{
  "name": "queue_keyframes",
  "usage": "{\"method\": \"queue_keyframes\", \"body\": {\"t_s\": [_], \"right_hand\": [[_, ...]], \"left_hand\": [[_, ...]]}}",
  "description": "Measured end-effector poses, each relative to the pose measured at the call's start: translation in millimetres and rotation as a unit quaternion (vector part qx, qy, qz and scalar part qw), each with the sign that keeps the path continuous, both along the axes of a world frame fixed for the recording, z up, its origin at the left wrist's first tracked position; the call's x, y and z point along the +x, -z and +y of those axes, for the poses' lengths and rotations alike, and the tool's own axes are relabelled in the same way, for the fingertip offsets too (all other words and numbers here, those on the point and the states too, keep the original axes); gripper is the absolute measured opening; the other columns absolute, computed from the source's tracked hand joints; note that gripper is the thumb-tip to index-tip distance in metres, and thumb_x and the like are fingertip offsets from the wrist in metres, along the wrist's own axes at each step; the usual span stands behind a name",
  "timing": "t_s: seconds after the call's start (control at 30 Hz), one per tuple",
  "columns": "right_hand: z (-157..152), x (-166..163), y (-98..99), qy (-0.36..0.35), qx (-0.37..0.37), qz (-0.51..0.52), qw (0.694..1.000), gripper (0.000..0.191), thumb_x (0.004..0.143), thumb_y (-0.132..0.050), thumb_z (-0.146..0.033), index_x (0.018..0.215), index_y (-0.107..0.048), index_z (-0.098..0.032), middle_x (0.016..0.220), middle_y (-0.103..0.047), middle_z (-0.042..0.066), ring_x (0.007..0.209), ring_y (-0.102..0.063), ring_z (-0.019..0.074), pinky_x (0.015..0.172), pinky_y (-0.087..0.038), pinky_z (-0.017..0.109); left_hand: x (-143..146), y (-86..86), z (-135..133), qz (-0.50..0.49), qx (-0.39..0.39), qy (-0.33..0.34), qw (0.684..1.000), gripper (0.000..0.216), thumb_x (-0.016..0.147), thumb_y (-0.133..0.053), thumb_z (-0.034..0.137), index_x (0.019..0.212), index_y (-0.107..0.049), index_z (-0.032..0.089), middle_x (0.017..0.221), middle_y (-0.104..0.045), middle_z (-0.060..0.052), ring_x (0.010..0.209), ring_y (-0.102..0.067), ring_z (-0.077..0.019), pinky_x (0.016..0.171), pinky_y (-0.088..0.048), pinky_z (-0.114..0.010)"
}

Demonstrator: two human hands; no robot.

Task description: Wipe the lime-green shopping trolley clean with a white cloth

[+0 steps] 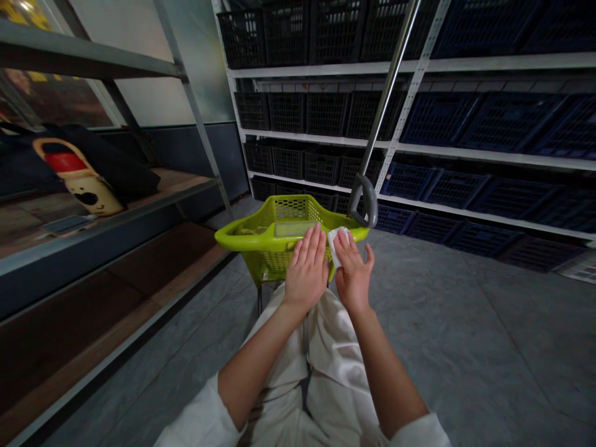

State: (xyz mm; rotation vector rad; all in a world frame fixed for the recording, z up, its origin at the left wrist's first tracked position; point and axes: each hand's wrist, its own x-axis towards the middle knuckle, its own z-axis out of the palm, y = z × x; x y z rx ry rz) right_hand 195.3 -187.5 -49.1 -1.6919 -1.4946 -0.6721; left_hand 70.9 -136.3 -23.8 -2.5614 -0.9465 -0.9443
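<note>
A lime-green shopping cart point(223, 237) with perforated basket walls stands in front of my knees. My left hand point(305, 267) lies flat on the near rim of its basket, fingers stretched out and close together. Just to the right, my right hand point(352, 267) presses a white tissue point(333, 239) against the same rim, its thumb held away from the fingers. Part of the tissue is hidden under those fingers. Beside the rim's right end is a grey loop-shaped piece point(370, 202), from which a metal pole point(388, 87) rises.
On the left, a shelf rack point(200, 186) holds a cream bottle point(95, 192) with a red top, a phone-like flat object point(69, 225) and a dark bag point(112, 158). Racks ahead carry several black crates point(326, 112) and blue crates point(507, 121). Grey floor point(456, 323) extends to the right.
</note>
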Motion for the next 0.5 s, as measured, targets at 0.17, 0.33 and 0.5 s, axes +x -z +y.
{"method": "queue_keyframes", "body": {"t_s": [0.17,0.33,0.5], "right_hand": [[0,26,4.5,0.049,0.042,0.08,0.995,0.081,0.072,-0.033,0.0,0.147,-0.045,-0.027,0.152,-0.05,0.007,0.145,-0.041,0.0185,0.119,-0.019,0.053],[8,6,2.8,0.086,0.056,0.121,0.987,0.076,0.076,-0.033,-0.002,0.145,-0.048,-0.027,0.151,-0.051,0.008,0.144,-0.043,0.0205,0.118,-0.019,0.055],[2,-9,-0.2,-0.016,-0.008,0.022,1.0,0.078,0.077,-0.036,-0.002,0.151,-0.04,-0.028,0.154,-0.048,0.006,0.147,-0.038,0.0165,0.122,-0.014,0.05]], "left_hand": [[1,-1.9,-1,0.007,-0.001,0.003,1.0,0.064,0.101,-0.034,0.029,0.158,-0.016,0.006,0.167,-0.016,-0.01,0.155,-0.012,-0.0228,0.125,-0.021,-0.042],[4,-1.0,-1,-0.001,0.001,0.003,1.0,0.064,0.101,-0.034,0.029,0.158,-0.015,0.006,0.167,-0.016,-0.01,0.155,-0.011,-0.0228,0.125,-0.021,-0.042],[1,-0.2,0,0.005,-0.001,0.004,1.0,0.064,0.1,-0.034,0.026,0.158,-0.016,0.007,0.167,-0.015,-0.01,0.155,-0.009,-0.0233,0.125,-0.02,-0.043]]}}
